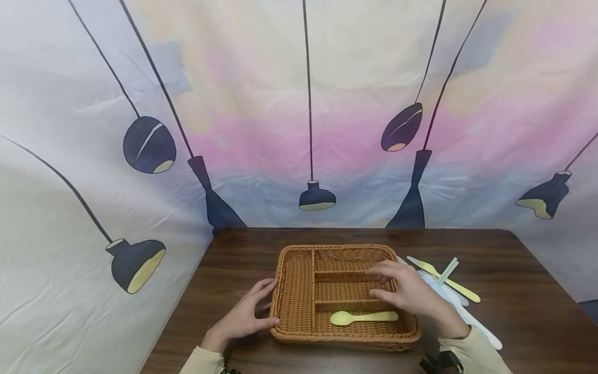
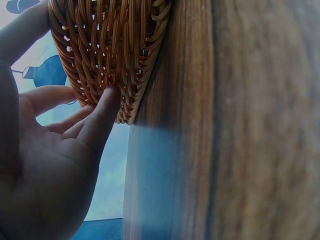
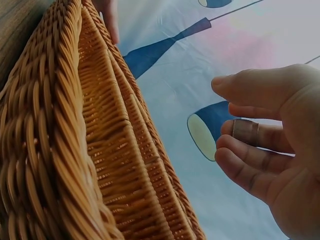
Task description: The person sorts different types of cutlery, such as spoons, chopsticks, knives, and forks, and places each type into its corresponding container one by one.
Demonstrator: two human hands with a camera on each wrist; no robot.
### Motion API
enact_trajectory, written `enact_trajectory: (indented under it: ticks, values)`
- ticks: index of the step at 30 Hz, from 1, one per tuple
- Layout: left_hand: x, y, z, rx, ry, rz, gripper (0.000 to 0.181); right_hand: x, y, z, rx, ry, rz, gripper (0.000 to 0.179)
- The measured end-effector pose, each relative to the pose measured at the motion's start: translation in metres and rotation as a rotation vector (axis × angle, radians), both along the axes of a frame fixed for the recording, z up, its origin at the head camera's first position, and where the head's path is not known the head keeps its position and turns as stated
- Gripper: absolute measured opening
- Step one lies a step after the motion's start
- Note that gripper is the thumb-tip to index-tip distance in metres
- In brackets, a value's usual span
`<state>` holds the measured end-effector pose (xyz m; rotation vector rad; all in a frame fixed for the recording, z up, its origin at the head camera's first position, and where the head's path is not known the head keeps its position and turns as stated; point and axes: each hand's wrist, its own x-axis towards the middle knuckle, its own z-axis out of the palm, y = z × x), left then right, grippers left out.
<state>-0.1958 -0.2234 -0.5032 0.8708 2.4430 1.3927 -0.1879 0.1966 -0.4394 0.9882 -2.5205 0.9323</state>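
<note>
A brown wicker basket, split by dividers into one long left compartment and several smaller ones, rests on the dark wooden table. In its front right compartment lies a pale yellow spoon, bowl to the left. My left hand touches the basket's left side, fingers and thumb spread; the left wrist view has its fingertips against the woven wall. Over the basket's right side hovers my right hand, fingers loosely bent. Nothing is in that hand in the right wrist view; a ring is on one finger.
Right of the basket, a loose pile holds a yellow fork, pale green sticks and several pale blue utensils, partly hidden by the right forearm. Behind the table hangs a cloth printed with lamps.
</note>
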Motion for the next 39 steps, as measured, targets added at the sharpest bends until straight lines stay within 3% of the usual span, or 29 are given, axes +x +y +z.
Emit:
enact_trajectory:
  ticks: [10,22,33,39]
  values:
    - [-0.001,0.000,0.001,-0.011,-0.003,0.010,0.088,-0.002,0.020,0.000,-0.010,0.097,-0.103,0.040]
    - [-0.001,0.000,0.001,-0.012,-0.013,0.007,0.087,0.002,0.040,0.001,-0.002,0.139,-0.256,0.040]
    - [0.000,0.000,-0.002,0.009,0.042,-0.005,0.086,0.003,0.061,-0.008,0.007,0.114,-0.334,0.043]
    - [0.000,0.000,-0.002,0.008,0.010,0.010,0.088,0.003,0.069,-0.011,0.019,0.115,-0.353,0.044]
